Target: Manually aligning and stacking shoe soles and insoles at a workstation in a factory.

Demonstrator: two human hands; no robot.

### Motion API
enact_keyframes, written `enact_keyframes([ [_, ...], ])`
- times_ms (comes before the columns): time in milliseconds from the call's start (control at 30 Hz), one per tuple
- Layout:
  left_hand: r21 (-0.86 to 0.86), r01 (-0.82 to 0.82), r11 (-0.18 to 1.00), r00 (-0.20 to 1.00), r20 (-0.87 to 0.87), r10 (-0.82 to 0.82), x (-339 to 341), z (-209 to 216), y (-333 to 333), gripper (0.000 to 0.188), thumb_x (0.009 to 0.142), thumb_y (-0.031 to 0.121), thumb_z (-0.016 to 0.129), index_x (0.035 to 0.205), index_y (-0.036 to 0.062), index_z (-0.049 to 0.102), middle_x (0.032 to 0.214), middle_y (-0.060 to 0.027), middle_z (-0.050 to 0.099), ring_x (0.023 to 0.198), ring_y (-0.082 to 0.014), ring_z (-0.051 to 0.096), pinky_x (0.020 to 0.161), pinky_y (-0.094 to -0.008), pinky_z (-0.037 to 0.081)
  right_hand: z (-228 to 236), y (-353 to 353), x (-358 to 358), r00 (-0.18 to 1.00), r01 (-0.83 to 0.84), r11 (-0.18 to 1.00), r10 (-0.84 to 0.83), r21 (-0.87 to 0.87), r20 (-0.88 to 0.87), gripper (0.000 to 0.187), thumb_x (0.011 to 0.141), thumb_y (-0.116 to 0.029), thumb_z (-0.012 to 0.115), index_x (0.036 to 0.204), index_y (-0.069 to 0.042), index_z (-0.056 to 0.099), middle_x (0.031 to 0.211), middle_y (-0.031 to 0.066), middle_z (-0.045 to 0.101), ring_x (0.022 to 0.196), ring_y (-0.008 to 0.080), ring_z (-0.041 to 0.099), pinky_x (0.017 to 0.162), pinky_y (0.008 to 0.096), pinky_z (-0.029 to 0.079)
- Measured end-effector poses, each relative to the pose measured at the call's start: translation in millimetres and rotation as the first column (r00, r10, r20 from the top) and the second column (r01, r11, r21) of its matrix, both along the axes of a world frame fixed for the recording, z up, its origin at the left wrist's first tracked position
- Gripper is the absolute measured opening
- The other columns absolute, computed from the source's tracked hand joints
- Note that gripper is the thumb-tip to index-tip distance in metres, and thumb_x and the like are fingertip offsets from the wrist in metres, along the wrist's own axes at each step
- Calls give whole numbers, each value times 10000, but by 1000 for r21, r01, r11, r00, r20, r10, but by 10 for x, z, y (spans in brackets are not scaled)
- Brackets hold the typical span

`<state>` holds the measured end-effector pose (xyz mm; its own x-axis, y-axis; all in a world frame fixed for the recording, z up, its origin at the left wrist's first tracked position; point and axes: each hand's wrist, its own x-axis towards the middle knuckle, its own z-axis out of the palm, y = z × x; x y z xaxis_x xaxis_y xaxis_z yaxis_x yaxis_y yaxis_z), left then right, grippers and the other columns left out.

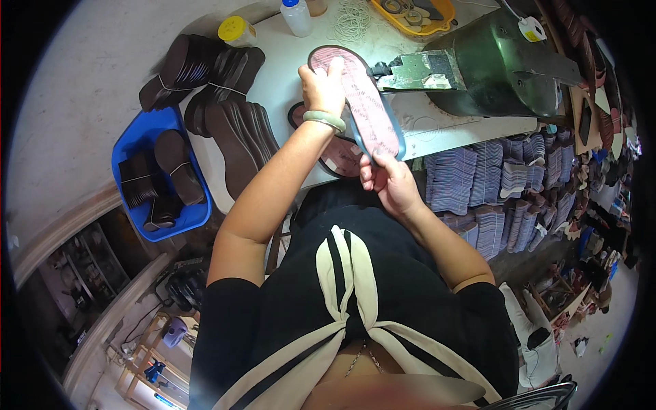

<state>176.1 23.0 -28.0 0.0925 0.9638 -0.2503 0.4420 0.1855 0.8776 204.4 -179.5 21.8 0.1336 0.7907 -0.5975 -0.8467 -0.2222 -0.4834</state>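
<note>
A shoe sole (pixel 367 113) with a pink lined top and dark rim lies slantwise against the lit head of a green sewing machine (pixel 492 72). Its upper end is in my left hand (pixel 323 90), fingers over the pink face, with a jade-coloured bangle on the wrist. My right hand (pixel 395 183) pinches the lower end between thumb and fingers. Under my left wrist, partly hidden, a second pink and dark sole (pixel 339 156) rests on the white table (pixel 279 75).
Dark brown soles (pixel 239 140) are stacked at the left, some tied in bundles. A blue bin (pixel 126 147) beside them holds more. At the back stand a yellow-lidded jar (pixel 236 31), a bottle (pixel 296 18) and a yellow basket (pixel 427 29). Bundled greyish soles (pixel 454 179) fill the space under the table's right side.
</note>
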Motion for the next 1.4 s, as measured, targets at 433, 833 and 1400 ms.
enact_keyframes([
  [433, 429, 829, 359, 558, -598, -575, -2, 275, 633, 694, 777, 524, 605, 1329, 121, 484, 1443, -167, 353, 1380, -358, 235, 1107, -491, 187, -159, 578, 288, 982, 30, 999, -23, -34, 186, 342, 933, -284, 495, 895, 26, 635, 677, 40, 609, 545, 99, 555, 524, 210, 441],
  [833, -3, 973, -231, -160, -729, -665, 255, 744, 1015, 287, 840, 400, 615, 1076, 249, 680, 871, -14, 569, 939, -228, 493, 901, -368, 381, -370, 939, 352, 953, -55, 998, 53, 1, 298, 387, 965, -318, 474, 937, 33, 635, 666, 13, 594, 490, 65, 496, 466, 184, 382],
  [1400, -140, 948, 287, 201, -436, -877, -236, 766, 462, 415, 932, 294, 478, 1334, 189, 465, 1189, -169, 596, 1080, -351, 567, 917, -380, 440, -336, 832, 671, 828, -137, 989, 142, -49, 542, 364, 945, -310, 509, 894, 28, 633, 744, 104, 680, 555, 118, 612, 472, 205, 411],
])
